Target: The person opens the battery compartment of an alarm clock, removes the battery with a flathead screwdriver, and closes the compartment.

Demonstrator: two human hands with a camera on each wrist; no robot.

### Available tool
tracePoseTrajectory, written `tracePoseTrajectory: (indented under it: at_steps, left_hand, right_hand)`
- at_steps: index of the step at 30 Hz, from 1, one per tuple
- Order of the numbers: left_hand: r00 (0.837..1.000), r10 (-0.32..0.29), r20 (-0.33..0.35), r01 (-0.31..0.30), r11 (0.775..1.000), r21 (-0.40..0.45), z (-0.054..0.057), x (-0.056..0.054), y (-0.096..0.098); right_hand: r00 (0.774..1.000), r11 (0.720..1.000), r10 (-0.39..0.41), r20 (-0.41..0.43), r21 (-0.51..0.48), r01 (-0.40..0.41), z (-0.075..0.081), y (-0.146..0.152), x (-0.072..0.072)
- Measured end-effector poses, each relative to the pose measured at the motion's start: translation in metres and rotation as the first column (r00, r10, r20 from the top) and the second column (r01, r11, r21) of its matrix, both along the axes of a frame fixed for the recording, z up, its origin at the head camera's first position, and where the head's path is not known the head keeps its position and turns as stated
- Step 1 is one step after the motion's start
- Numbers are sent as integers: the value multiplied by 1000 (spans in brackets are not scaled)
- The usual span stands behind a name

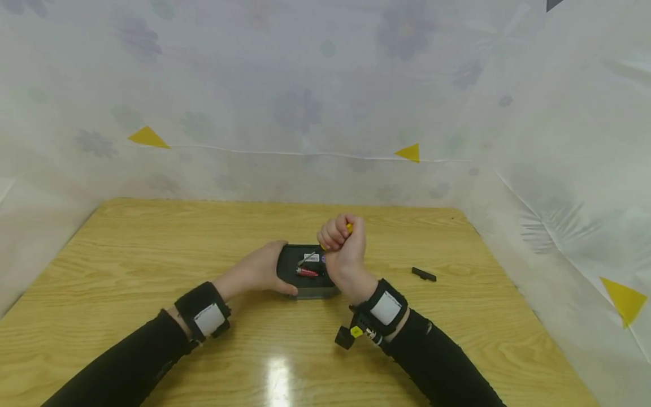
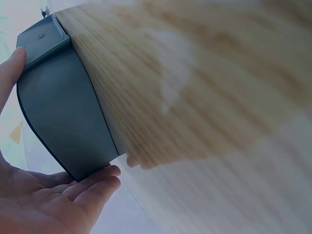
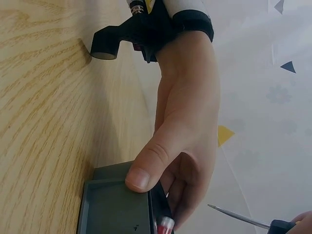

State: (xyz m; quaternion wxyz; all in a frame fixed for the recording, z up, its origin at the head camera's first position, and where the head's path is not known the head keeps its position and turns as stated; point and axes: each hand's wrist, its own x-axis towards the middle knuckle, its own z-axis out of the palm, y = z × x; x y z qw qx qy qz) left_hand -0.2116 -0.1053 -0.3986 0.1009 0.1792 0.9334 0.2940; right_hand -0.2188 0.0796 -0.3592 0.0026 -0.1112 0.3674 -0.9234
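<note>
A dark grey box-shaped device (image 1: 313, 293) rests on the table, its black face with a white label turned up. In that face lies a red battery (image 1: 307, 272) with a silver end, also seen in the right wrist view. My left hand (image 1: 259, 270) grips the device's left end, thumb on the near side (image 3: 141, 178) and fingers at the far side (image 2: 100, 183). Above the device's right end, my right hand (image 1: 346, 249) holds a screwdriver (image 3: 239, 216) by its yellow handle in a fist. The bare metal tip points toward the battery and stands apart from the device.
A small black plastic piece (image 1: 424, 274) lies on the wooden table (image 1: 168, 243), right of my right hand. Pale patterned sheeting (image 1: 305, 102) with yellow triangles surrounds the table's back and sides. Each wrist wears a black strap (image 1: 200, 308) with a camera.
</note>
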Motion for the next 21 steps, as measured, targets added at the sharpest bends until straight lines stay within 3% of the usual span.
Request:
tracePoseTrajectory:
  at_steps: [21]
  left_hand:
    - [1000, 12, 12, -12, 1000, -11, 0, 0, 1]
  right_hand:
    - [999, 998, -31, -16, 46, 32, -3, 3, 0]
